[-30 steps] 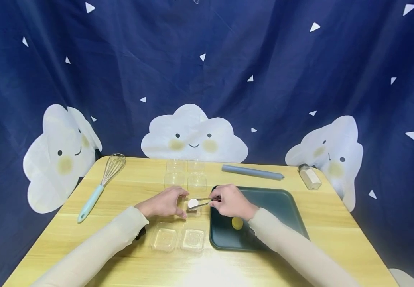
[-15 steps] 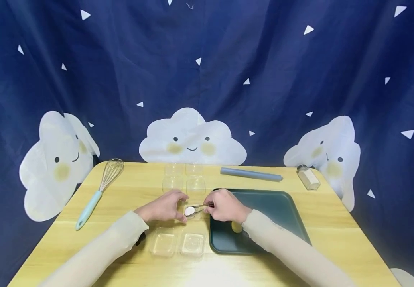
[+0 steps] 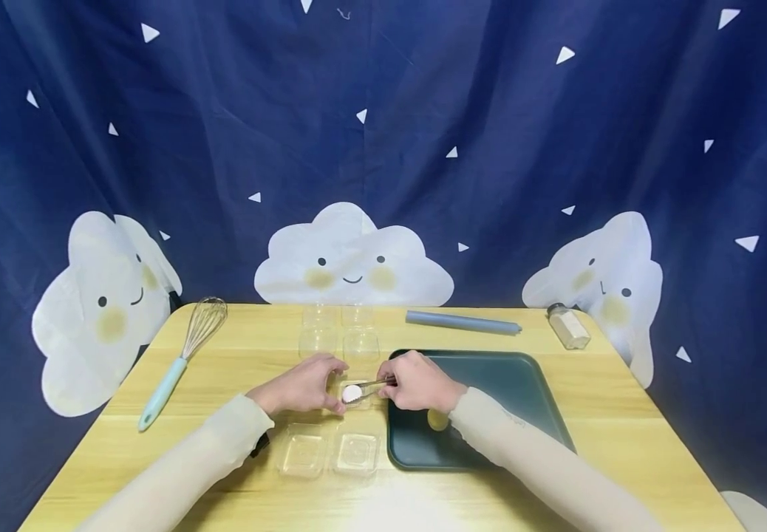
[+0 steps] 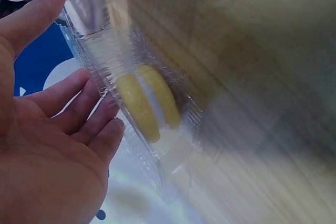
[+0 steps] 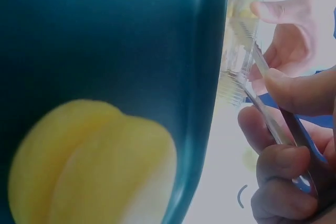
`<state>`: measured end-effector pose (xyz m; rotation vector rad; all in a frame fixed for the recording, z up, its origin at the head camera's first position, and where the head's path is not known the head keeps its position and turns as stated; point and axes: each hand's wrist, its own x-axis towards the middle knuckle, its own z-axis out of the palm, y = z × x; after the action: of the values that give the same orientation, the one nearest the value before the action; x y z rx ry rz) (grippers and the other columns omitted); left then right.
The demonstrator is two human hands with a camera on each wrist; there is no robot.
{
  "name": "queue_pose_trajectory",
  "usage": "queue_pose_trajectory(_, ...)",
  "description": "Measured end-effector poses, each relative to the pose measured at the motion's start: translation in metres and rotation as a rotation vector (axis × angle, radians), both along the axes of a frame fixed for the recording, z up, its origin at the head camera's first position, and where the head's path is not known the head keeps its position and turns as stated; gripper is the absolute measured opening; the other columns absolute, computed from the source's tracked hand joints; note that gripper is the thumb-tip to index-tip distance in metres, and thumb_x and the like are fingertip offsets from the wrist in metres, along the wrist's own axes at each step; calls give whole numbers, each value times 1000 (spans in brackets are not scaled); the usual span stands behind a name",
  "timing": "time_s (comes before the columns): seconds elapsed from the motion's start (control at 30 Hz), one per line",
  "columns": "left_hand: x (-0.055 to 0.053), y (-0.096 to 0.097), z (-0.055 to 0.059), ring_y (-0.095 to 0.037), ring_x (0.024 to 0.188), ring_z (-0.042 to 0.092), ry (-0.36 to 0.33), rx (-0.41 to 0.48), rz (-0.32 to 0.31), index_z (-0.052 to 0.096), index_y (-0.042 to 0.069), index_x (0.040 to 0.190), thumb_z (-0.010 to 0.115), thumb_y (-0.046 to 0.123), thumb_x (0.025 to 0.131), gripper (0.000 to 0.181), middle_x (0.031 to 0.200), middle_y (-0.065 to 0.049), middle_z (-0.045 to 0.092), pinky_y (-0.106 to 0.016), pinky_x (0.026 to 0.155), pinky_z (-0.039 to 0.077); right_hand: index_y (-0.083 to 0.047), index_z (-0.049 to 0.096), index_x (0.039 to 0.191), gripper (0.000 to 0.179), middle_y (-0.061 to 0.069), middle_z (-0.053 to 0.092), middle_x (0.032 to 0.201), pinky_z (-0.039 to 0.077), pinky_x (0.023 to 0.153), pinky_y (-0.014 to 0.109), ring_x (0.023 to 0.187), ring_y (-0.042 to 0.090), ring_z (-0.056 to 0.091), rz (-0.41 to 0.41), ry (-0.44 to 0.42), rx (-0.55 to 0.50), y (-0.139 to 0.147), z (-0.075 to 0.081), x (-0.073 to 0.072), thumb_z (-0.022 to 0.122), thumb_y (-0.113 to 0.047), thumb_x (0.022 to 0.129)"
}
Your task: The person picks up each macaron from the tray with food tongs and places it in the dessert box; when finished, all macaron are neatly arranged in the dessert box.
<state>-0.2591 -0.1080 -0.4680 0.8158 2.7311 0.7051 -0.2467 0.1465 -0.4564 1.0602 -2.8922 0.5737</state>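
Observation:
My right hand [image 3: 417,380] grips metal tongs [image 3: 375,383], fingers curled round the handles. At their tips is a white round macaron [image 3: 352,393], within a clear plastic box [image 3: 363,405]. My left hand [image 3: 304,384] lies at the box's left side, thumb and fingers spread around it, fingertips right at its edge in the left wrist view. There, a yellow macaron [image 4: 142,103] with white filling shows through clear plastic. Another yellow macaron [image 5: 94,161] lies on the dark green tray [image 3: 516,377], under my right forearm in the head view.
More clear boxes stand behind [image 3: 360,343] and in front [image 3: 355,452]. A whisk [image 3: 180,362] lies at the left. A grey-blue rod [image 3: 463,322] lies behind the tray, with a jar [image 3: 568,327] at the back right. A curtain hangs behind the table.
The tongs with the white macaron have moved slightly left and down toward the box, and have barely moved in the last half second. The left hand stays by the box.

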Motion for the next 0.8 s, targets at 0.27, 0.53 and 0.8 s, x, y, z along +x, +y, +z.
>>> queue_pose_trajectory(0.27, 2, 3, 3, -25, 113, 61, 11, 5, -9, 60, 2, 136, 93, 32, 67, 82, 124, -9, 67, -47, 103, 54, -17, 78, 103, 14, -10, 71, 82, 43, 51, 16, 55, -1, 49, -15, -19, -32, 3, 2, 1, 74, -23, 91)
queue_pose_trajectory(0.53, 6, -2, -2, -25, 113, 60, 10, 20, -7, 56, -2, 139, 93, 38, 66, 91, 123, -10, 67, -49, 104, 53, -16, 79, 103, 16, -5, 76, 92, 48, 59, 16, 64, -2, 55, 6, -19, -74, 8, -1, 2, 76, -23, 90)
queue_pose_trajectory(0.8, 4, -10, 9, -36, 135, 52, -13, 97, 63, 53, 4, 143, 91, 44, 70, 92, 139, -12, 61, -56, 117, 42, -13, 79, 105, 18, -6, 78, 91, 54, 65, 20, 71, 0, 64, -42, -41, -166, 17, 8, 0, 78, -21, 88)
